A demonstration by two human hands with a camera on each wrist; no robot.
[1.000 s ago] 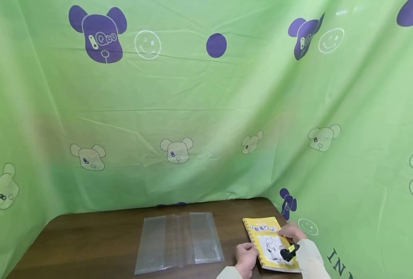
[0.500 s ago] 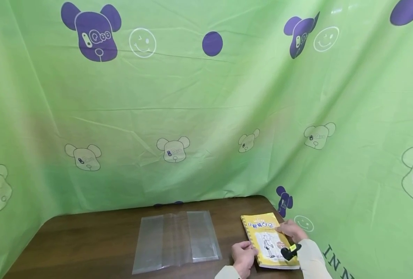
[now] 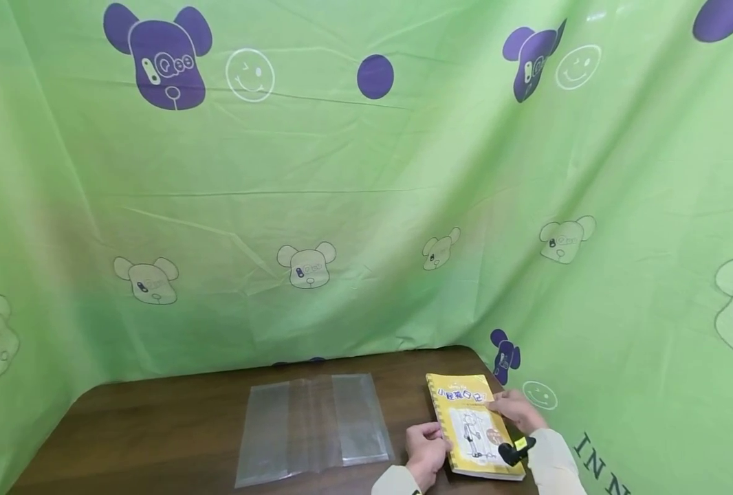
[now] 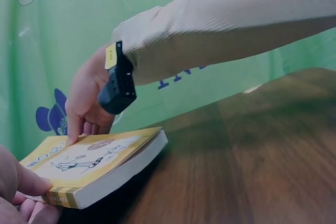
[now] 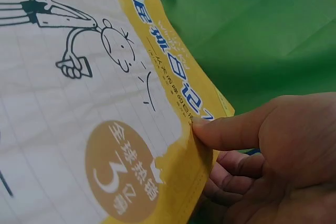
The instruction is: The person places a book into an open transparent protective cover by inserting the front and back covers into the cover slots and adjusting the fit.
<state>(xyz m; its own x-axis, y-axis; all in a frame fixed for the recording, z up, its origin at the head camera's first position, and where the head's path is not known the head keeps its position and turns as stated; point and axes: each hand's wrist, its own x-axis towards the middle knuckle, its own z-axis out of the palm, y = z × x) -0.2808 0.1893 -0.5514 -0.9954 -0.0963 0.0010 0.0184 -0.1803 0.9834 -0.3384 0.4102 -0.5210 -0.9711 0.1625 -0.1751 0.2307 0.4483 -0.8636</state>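
Note:
A yellow paperback book (image 3: 470, 426) with a cartoon figure on its cover is at the right side of the table, held between both hands. My left hand (image 3: 425, 450) pinches its spine edge, thumb on the cover and fingers below, as the left wrist view shows. On the opposite edge my right hand (image 3: 518, 410) grips the book, its thumb (image 5: 231, 129) on the cover and its fingers curled underneath. In the left wrist view the book (image 4: 94, 163) is tilted, with a dark shadow under its near edge.
A clear plastic cover (image 3: 311, 430) lies spread flat on the brown wooden table (image 3: 150, 426), left of the book. Green printed cloth (image 3: 366, 158) hangs behind the table and along its sides. A black device (image 3: 516, 450) is strapped at the right wrist.
Both hands and the book have shifted slightly left. The two hands keep their hold on the book's edges, and the view has turned a little.

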